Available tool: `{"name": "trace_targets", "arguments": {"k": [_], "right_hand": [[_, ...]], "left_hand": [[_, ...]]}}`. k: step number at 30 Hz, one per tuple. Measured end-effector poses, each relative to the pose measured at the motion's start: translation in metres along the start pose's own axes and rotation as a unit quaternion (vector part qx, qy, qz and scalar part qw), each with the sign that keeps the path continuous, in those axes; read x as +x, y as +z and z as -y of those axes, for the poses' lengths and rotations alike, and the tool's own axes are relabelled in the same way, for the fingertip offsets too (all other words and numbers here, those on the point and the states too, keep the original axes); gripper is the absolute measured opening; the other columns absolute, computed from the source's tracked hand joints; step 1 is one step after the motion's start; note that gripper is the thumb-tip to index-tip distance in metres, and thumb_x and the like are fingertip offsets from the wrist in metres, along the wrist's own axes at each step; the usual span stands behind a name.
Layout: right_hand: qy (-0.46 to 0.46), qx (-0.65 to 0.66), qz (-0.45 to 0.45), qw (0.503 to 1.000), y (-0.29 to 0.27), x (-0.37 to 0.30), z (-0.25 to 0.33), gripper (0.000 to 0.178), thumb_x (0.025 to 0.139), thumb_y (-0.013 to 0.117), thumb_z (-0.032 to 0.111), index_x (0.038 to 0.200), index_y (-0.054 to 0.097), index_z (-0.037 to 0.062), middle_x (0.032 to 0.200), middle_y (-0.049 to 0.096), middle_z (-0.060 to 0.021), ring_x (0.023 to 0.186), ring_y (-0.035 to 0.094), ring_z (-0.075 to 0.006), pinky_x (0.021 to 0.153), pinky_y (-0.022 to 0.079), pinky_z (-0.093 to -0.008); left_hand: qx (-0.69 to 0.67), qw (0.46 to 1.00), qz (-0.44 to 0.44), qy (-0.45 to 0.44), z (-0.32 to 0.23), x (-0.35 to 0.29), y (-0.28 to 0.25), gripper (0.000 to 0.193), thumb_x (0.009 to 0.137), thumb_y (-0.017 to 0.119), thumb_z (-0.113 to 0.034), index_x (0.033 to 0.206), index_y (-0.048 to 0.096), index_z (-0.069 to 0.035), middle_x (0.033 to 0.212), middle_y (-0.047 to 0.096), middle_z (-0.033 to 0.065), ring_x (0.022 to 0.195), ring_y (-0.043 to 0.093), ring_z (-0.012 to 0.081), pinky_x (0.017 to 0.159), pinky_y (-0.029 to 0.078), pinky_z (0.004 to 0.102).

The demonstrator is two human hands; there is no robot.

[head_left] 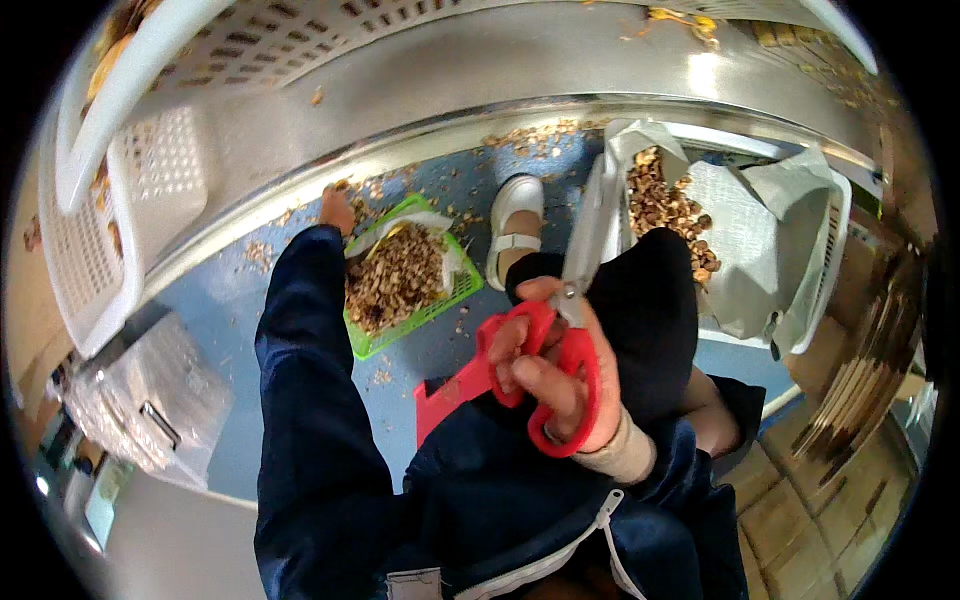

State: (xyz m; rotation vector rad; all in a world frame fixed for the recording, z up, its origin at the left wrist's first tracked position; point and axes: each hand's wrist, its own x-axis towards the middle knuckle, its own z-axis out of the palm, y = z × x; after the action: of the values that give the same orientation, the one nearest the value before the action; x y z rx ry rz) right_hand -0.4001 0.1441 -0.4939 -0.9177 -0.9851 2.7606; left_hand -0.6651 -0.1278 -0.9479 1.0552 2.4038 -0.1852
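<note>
Red-handled scissors [572, 310] are in my right hand [590, 375], with fingers through the handle loops and the blades pointing up, away from me. My left arm stretches forward, and my left hand [338, 212] is low by the far left corner of a green basket [412, 322]. Its fingers look drawn together among small brown bits; what they hold, if anything, is too small to make out. A heap of brown chopped pieces [395, 280] fills the green basket over a pale liner. To the right, brown mushroom-like pieces [665, 200] lie in a cloth-lined white basket [842, 215].
White perforated baskets [165, 160] stand at the left and along the far metal surface [480, 60]. Brown crumbs [540, 135] litter the blue floor. A plastic-wrapped bundle [150, 400] sits at the left, stacked cardboard [860, 370] at the right. My white shoe [518, 215] is between the baskets.
</note>
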Motion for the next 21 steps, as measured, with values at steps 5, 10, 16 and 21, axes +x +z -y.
{"name": "trace_targets", "arguments": {"k": [5, 10, 16, 21], "right_hand": [[0.006, -0.027, -0.023, 0.999, 0.003, 0.006, -0.002, 0.049, 0.079, 0.054, 0.001, 0.122, 0.032, 0.0051, 0.081, 0.053, -0.0096, 0.065, 0.049, -0.0125, 0.056, 0.041, -0.0240], [0.046, -0.077, 0.009, 0.996, 0.004, 0.004, -0.006, 0.047, 0.079, 0.057, 0.003, 0.120, 0.036, 0.0052, 0.084, 0.054, -0.0057, 0.067, 0.049, -0.0087, 0.058, 0.041, -0.0209], [-0.053, -0.170, 0.023, 0.984, 0.004, 0.006, -0.038, 0.048, 0.078, 0.060, 0.003, 0.120, 0.037, 0.0030, 0.081, 0.054, -0.0039, 0.071, 0.050, -0.0086, 0.065, 0.042, -0.0212], [-0.115, -0.258, 0.021, 0.959, 0.011, 0.016, -0.053, 0.047, 0.076, 0.064, 0.008, 0.116, 0.039, 0.0037, 0.082, 0.055, -0.0048, 0.069, 0.053, -0.0097, 0.059, 0.043, -0.0218]], "left_hand": [[-0.271, 0.947, -0.162, -0.062, -0.040, 0.008, -0.025, 0.024, 0.075, 0.054, -0.004, 0.098, 0.053, 0.002, 0.102, 0.053, 0.0174, 0.096, 0.050, 0.0302, 0.085, 0.040, 0.0353], [-0.415, 0.843, -0.269, -0.210, -0.051, -0.043, -0.082, 0.014, 0.078, 0.060, -0.017, 0.084, 0.064, -0.005, 0.092, 0.060, 0.0090, 0.085, 0.056, 0.0214, 0.076, 0.043, 0.0314], [-0.571, 0.753, -0.305, -0.117, -0.135, -0.164, -0.220, 0.014, 0.083, 0.055, -0.010, 0.089, 0.063, -0.001, 0.093, 0.057, 0.0041, 0.087, 0.050, 0.0131, 0.079, 0.038, 0.0247], [-0.539, 0.770, -0.341, 0.005, -0.214, -0.270, -0.303, 0.016, 0.077, 0.055, 0.000, 0.093, 0.060, -0.001, 0.100, 0.057, 0.0072, 0.093, 0.052, 0.0172, 0.083, 0.040, 0.0280]]}}
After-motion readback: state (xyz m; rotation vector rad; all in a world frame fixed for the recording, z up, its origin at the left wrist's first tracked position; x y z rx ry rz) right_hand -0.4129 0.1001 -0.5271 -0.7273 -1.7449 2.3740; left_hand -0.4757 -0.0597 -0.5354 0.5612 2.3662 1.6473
